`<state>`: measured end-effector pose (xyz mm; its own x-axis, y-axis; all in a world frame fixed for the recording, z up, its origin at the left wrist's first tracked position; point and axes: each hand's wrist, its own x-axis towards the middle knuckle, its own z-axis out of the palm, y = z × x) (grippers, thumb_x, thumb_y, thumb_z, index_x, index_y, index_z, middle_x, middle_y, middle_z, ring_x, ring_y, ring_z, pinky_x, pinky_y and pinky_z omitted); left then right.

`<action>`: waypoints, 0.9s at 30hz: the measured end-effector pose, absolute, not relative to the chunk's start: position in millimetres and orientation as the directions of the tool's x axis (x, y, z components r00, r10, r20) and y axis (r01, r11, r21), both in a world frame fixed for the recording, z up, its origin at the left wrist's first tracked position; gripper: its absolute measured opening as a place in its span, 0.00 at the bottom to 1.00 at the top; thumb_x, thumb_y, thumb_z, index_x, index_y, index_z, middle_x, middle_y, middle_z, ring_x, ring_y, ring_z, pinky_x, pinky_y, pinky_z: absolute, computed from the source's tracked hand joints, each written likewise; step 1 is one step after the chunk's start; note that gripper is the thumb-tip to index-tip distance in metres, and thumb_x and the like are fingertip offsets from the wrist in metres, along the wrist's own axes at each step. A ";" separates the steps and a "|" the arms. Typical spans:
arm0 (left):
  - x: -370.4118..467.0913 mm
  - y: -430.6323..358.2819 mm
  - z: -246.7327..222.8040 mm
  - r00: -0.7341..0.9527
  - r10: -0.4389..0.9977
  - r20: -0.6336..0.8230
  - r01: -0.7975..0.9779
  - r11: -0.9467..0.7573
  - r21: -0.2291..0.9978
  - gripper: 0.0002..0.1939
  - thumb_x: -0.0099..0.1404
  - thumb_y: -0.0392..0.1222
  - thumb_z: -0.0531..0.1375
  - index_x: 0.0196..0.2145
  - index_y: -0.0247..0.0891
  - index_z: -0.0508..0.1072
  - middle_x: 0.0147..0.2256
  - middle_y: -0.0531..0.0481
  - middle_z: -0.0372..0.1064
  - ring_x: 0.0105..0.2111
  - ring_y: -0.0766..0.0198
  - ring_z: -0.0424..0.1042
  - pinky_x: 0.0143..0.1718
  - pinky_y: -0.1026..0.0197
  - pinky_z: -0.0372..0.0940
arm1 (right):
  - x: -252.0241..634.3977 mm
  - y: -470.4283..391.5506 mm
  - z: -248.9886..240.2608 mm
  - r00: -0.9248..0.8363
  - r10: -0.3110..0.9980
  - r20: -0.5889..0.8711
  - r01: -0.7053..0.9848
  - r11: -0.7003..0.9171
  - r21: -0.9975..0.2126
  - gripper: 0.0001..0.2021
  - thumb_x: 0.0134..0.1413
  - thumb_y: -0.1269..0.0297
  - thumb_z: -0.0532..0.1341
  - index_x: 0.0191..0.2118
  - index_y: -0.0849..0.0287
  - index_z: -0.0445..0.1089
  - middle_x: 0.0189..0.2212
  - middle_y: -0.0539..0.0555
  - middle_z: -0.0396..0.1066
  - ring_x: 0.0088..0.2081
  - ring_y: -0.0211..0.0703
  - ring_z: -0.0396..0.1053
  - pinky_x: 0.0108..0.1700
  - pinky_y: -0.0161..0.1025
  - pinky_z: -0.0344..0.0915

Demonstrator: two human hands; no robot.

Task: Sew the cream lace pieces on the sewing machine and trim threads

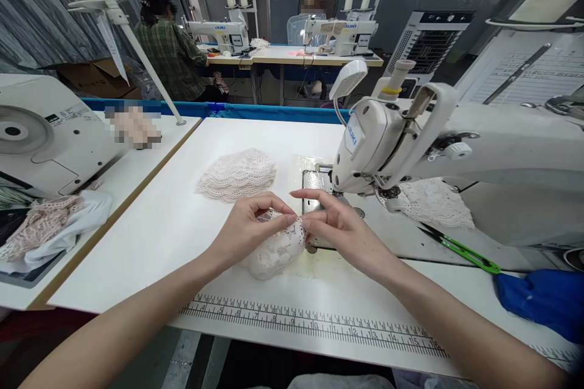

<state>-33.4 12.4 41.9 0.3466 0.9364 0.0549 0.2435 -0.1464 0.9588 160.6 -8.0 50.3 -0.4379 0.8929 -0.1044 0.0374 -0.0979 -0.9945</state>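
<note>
A piece of white lace (276, 250) is bunched up just in front of the sewing machine's metal needle plate (314, 182). My left hand (255, 222) pinches its upper edge between thumb and fingers. Close beside it, my right hand (340, 228) pinches the right end of the same edge, its index finger stretched out to the left. The sewing machine (378, 134) stands right behind my right hand. A flat pile of lace pieces (237, 175) lies on the white table beyond my left hand.
More lace (435, 202) lies under the machine arm. Green-handled thread snips (460, 248) and a blue cloth (542, 301) are at the right. A printed ruler (292, 319) runs along the front edge. Another machine (50, 140) stands left; a person (171, 51) sits at the back.
</note>
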 end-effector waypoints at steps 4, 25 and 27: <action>-34.7 13.4 41.0 0.351 0.935 0.045 0.233 -0.134 0.963 0.10 0.60 0.49 0.65 0.30 0.40 0.77 0.32 0.50 0.73 0.33 0.64 0.69 0.34 0.61 0.63 | 159.6 -7.3 51.1 -0.434 0.895 -0.102 0.043 -0.093 -0.995 0.23 0.59 0.63 0.57 0.59 0.55 0.58 0.27 0.49 0.70 0.30 0.39 0.66 0.32 0.38 0.64; -65.5 15.2 60.1 0.434 0.901 -0.002 0.478 -0.228 0.848 0.17 0.59 0.51 0.64 0.44 0.43 0.74 0.36 0.49 0.72 0.35 0.62 0.70 0.32 0.62 0.63 | 151.4 0.1 50.9 -0.393 0.918 -0.056 0.250 0.048 -0.967 0.14 0.58 0.54 0.60 0.44 0.57 0.72 0.22 0.49 0.68 0.20 0.33 0.57 0.22 0.33 0.56; -84.2 17.1 60.3 0.472 0.870 -0.145 0.504 -0.131 0.854 0.13 0.58 0.51 0.65 0.34 0.40 0.76 0.32 0.49 0.72 0.31 0.62 0.70 0.30 0.62 0.63 | 150.1 2.6 50.9 -0.408 0.912 -0.047 0.263 0.068 -0.962 0.13 0.58 0.53 0.60 0.39 0.57 0.73 0.25 0.51 0.70 0.22 0.35 0.61 0.22 0.34 0.58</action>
<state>-84.2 17.1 60.3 0.4717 0.8698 -0.1449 0.5040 -0.1311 0.8537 150.1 2.6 50.9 -0.4075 0.9120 -0.0469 0.2634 0.0682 -0.9623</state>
